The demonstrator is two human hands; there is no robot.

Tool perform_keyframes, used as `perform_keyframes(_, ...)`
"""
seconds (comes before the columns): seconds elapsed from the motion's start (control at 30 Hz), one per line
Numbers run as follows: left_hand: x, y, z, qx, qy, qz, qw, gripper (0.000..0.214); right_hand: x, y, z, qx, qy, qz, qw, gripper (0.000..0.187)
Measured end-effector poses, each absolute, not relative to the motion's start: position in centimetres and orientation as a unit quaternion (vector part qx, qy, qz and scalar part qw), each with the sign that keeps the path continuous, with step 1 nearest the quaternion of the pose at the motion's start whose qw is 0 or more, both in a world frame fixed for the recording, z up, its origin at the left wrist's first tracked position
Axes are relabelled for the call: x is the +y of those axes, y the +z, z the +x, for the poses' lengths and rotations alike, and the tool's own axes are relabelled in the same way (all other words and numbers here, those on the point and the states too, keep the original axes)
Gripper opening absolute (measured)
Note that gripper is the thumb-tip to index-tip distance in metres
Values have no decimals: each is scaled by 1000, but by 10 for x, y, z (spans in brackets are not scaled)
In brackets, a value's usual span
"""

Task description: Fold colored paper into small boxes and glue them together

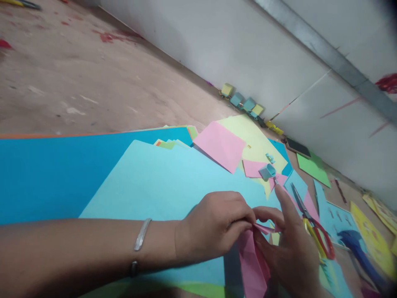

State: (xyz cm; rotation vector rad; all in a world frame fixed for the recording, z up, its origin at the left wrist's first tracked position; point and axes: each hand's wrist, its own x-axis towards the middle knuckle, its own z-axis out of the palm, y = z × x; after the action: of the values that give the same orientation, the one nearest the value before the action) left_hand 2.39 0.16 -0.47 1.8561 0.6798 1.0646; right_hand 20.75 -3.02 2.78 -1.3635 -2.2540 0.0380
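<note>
My left hand (pixel 214 225) and my right hand (pixel 290 244) meet low in the view over a folded piece of pink paper (pixel 252 258). Both pinch its upper edge, the left with closed fingers, the right with thumb and finger while its index finger points up. A silver bangle (pixel 142 235) sits on my left wrist. Under the hands lies a large light blue sheet (pixel 161 182) on top of a darker blue sheet (pixel 46 174). Scissors with red and yellow handles (pixel 313 225) lie just right of my right hand.
More pink (pixel 221 145), yellow (pixel 257 136) and green (pixel 313 167) sheets are spread behind the hands. Several small folded paper boxes (pixel 243 101) line the white wall (pixel 248 54). A small blue folded piece (pixel 267 171) rests on the papers. A blue tool (pixel 356 246) lies at right.
</note>
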Motion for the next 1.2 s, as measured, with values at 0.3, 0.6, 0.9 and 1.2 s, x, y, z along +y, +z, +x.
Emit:
perform_keyframes(0.3,2,2,23,343,363,695,517,22,-26,30,207,-870,-58,-421,251,73)
perform_keyframes(0.6,-5,-5,28,384,310,785,373,22,-23,11,199,-854,-125,-413,291,78)
perform_keyframes(0.9,-3,15,33,434,189,834,285,18,-24,0,201,-873,-63,-397,277,78)
perform_keyframes(1.2,-4,10,32,476,196,832,206,9,-25,17,203,-839,161,-448,263,76)
